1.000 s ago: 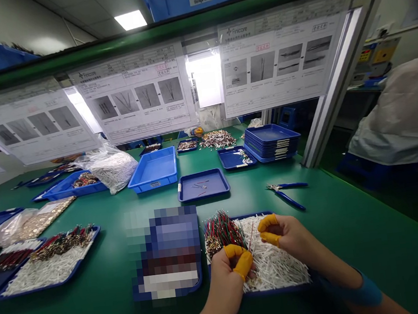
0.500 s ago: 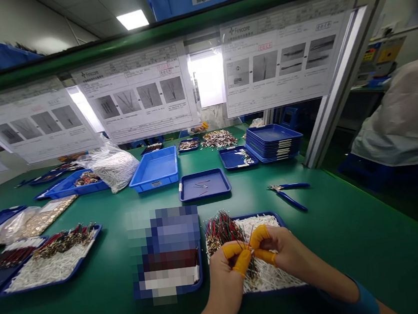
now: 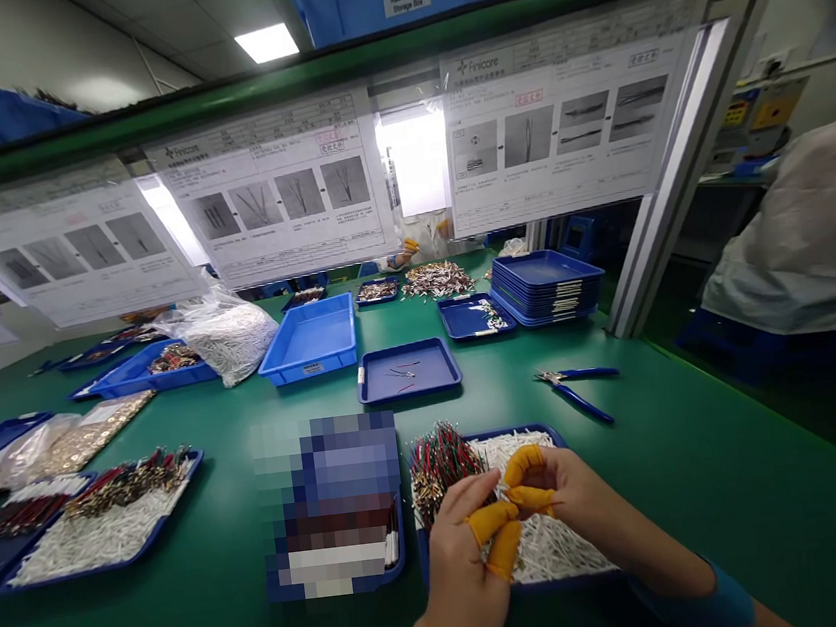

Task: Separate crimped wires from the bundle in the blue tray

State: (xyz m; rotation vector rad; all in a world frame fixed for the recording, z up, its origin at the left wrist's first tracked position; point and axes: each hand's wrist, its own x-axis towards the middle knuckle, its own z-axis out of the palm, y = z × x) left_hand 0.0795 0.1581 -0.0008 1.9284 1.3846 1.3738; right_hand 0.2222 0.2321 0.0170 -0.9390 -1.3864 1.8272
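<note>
My left hand (image 3: 464, 550), in yellow finger cots, is pinched shut at the fingertips over the tray in front of me. Thumb and forefinger of my right hand (image 3: 578, 486) press together right at my left fingertips. Thin wires that rose from this pinch half a second ago are now mostly hidden by the fingers; what the right fingers grip is too small to tell. Below lies a blue tray (image 3: 557, 434) of short white tubes (image 3: 555, 551). A bundle of red, black and green wires (image 3: 442, 462) with metal ends rests on its left side, behind my left hand.
Left of my hands is a pixelated blue tray (image 3: 344, 463). Blue-handled pliers (image 3: 578, 391) lie at right. Ahead are a shallow tray (image 3: 436, 377) with a few wires, a blue bin (image 3: 315, 335) and stacked trays (image 3: 547, 289). Instruction sheets (image 3: 571, 195) hang above.
Both hands have shifted slightly to the right. My left hand has turned, its other fingers stretched more, and the thin wires seen between the fingertips are now mostly out of sight.
</note>
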